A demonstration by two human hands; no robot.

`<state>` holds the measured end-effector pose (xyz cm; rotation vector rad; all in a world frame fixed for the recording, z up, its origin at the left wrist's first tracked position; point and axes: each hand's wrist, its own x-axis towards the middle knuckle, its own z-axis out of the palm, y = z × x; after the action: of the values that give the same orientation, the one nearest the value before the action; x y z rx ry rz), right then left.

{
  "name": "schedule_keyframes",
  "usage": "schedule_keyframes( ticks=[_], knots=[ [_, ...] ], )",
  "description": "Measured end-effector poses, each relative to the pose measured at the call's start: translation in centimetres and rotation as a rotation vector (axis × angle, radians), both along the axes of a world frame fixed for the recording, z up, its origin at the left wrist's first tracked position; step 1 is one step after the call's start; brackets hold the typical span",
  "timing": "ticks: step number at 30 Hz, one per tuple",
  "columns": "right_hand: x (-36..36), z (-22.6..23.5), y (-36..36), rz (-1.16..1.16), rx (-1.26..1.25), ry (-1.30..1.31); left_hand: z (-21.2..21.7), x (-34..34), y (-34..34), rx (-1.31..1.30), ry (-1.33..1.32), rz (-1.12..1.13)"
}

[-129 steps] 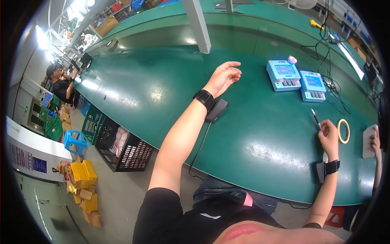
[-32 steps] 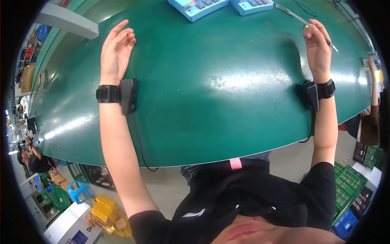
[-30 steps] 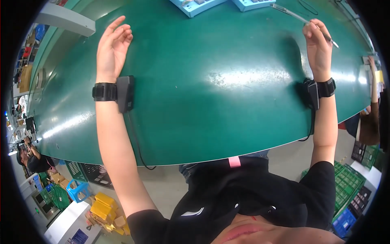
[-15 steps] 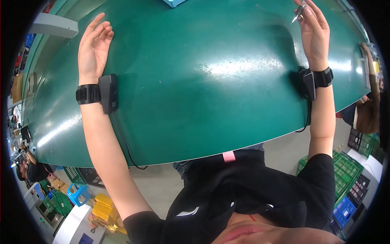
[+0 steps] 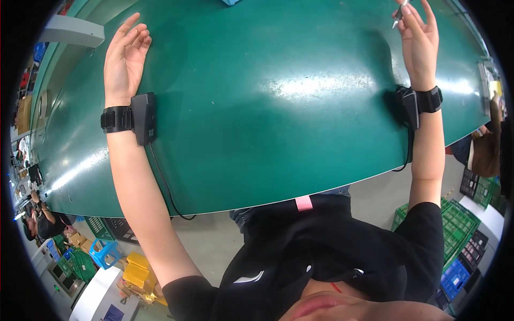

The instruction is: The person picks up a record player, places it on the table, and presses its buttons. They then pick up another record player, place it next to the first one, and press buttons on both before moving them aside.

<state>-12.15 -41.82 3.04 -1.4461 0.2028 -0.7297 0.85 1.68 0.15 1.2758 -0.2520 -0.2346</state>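
Over the green table (image 5: 230,107), my left hand (image 5: 124,64) is raised palm inward, its fingers apart and loosely curled around nothing. My right hand (image 5: 420,51), at the upper right, pinches a slim silver pointed tool (image 5: 398,18) between thumb and fingers. Its tip points down and to the left; the upper end is cut off by the picture's edge, so its exact kind does not show. Each wrist wears a black strap with a black box, the left box (image 5: 143,119) and the right box (image 5: 409,107), and each box trails a cable.
A blue container (image 5: 230,2) shows at the far edge. A grey arm-like fixture (image 5: 72,33) reaches over the table's far left. Green crates (image 5: 455,227) stand on the floor at right; a blue stool (image 5: 104,252) and yellow boxes (image 5: 137,272) at left. Other people are at both sides.
My right hand has shifted slightly up and to the right, tilting the silver tool, which now shows less of itself. My left hand stays almost in place.
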Motion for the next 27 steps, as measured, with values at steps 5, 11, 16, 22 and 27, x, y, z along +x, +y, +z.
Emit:
schedule_keyframes(
  ticks=[5, 11, 16, 22, 27],
  knots=[
    [1.5, -4.0, -2.6, 0.759, 0.637, -0.408, -0.2, 0.3, 0.1, -0.032, -0.018, -0.023],
    [1.7, -2.4, 0.2, 0.111, -0.182, -0.013, -1.1, 0.3, -0.1, -0.057, 0.007, -0.053],
    [0.8, -0.8, -1.1, 0.119, -0.16, -0.028, -0.1, -0.2, 0.7, -0.037, 0.018, -0.059],
    [-0.6, 0.0, -2.2, 0.122, -0.063, 0.022, 0.1, -0.2, -0.7, -0.019, 0.019, 0.001],
    [-0.1, -1.5, -1.7, 0.225, -0.01, 0.064, -0.2, 0.1, -0.2, -0.034, 0.007, -0.024]
  ],
)
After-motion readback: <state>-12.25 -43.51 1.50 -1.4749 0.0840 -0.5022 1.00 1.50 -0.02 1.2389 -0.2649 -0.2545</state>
